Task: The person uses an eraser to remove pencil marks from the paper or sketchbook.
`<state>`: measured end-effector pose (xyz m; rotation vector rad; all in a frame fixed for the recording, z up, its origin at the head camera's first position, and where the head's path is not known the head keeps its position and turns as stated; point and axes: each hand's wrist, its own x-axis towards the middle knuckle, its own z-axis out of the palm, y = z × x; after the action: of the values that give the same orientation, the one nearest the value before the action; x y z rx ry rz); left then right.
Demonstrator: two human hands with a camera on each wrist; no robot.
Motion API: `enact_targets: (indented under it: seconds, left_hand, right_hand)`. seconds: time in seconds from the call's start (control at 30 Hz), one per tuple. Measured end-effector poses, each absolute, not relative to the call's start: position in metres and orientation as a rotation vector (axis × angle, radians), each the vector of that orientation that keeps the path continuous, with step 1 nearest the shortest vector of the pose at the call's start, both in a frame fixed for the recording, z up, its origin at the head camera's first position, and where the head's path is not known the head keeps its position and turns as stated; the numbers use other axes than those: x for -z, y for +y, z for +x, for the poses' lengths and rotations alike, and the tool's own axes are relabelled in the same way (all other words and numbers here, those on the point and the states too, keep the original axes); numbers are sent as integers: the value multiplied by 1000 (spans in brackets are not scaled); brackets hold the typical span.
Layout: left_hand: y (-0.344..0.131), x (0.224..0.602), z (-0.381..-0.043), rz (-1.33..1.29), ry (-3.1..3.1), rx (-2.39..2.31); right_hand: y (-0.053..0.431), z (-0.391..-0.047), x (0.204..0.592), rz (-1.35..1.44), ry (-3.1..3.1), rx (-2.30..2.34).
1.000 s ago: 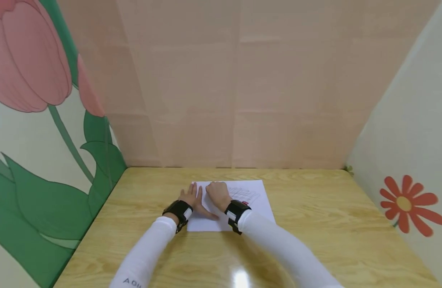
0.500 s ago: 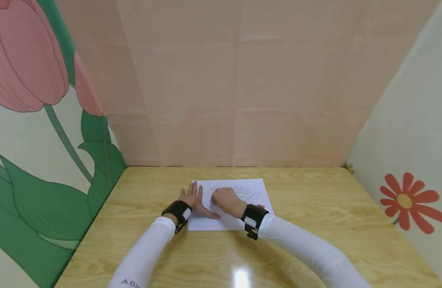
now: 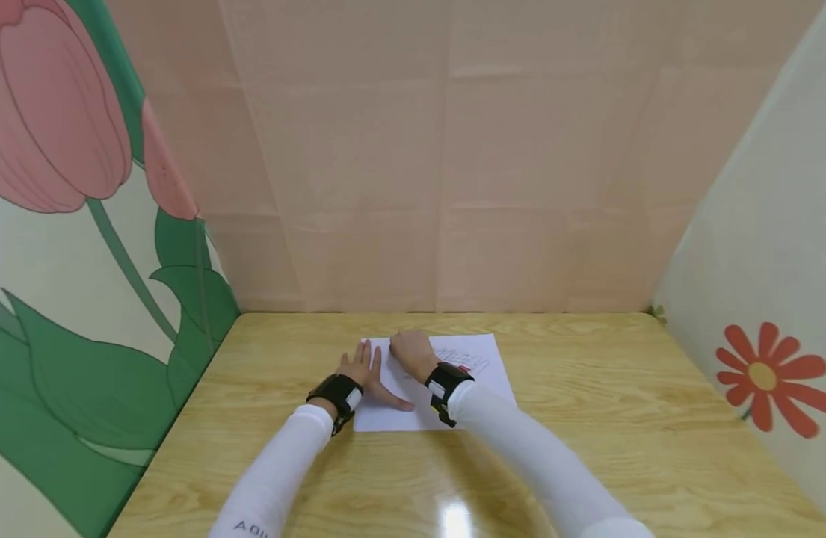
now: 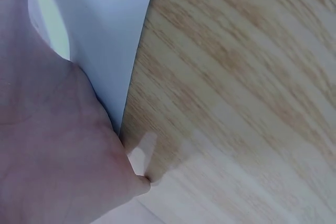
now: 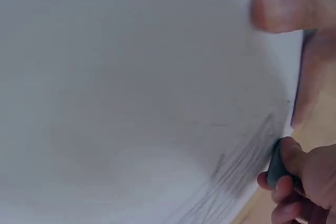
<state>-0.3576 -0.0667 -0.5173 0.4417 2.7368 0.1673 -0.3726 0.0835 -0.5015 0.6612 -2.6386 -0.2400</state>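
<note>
A white sheet of paper point(image 3: 496, 392) lies on the wooden table, with grey pencil scribbles point(image 3: 472, 360) across its upper part. My left hand point(image 3: 368, 381) rests on the sheet's left side, fingers spread and thumb stretched toward the middle. In the left wrist view, the palm point(image 4: 58, 129) covers the paper's edge. Over the upper left of the sheet, my right hand point(image 3: 413, 355) pinches a small dark eraser point(image 5: 276, 166) between thumb and fingers. The right wrist view places it at the paper's edge, beside the dense scribbled strokes point(image 5: 236, 166). From the head view the eraser is hidden by the hand.
The wooden table point(image 3: 621, 418) extends around the sheet on all sides. Behind it rises a beige covering point(image 3: 439, 149). A wall with painted tulips point(image 3: 56, 112) stands at the left, one with a red flower point(image 3: 762, 377) at the right.
My right hand moved down and right over the scribbles, then back up and left toward the sheet's top edge. The left hand stays in place on the paper.
</note>
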Motion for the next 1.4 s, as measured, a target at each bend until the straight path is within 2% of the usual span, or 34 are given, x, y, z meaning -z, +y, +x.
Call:
enact_targets:
  seconds: [0.13, 0.3, 0.37, 0.53, 0.67, 0.77, 0.9, 1.03, 1.1, 1.4]
  left_hand:
    - [-69, 528, -363, 464, 2755, -162]
    - [-69, 507, -347, 447, 2740, -159]
    - [-69, 496, -339, 429, 2740, -180]
    - [-69, 512, -351, 422, 2755, -145]
    - [-65, 502, -351, 410, 2753, -147]
    - [-63, 476, -337, 410, 2750, -205]
    - [-66, 477, -330, 431, 2774, -230]
    - [-68, 478, -325, 419, 2765, -215]
    - [-68, 473, -323, 407, 2743, -204]
    - [-65, 496, -344, 416, 2743, -213]
  right_hand:
    - [86, -356, 502, 786, -2692, 169]
    - [81, -339, 498, 861, -2629, 314]
    - [77, -343, 498, 793, -2594, 383]
    - [69, -370, 501, 588, -2639, 419]
    - [70, -383, 499, 552, -2685, 395]
    - [77, -375, 496, 630, -2674, 275]
    - [84, -350, 495, 770, -2653, 212]
    - [82, -334, 497, 821, -2636, 377]
    - [80, -337, 498, 798, -2614, 437]
    - [73, -376, 498, 596, -2680, 418]
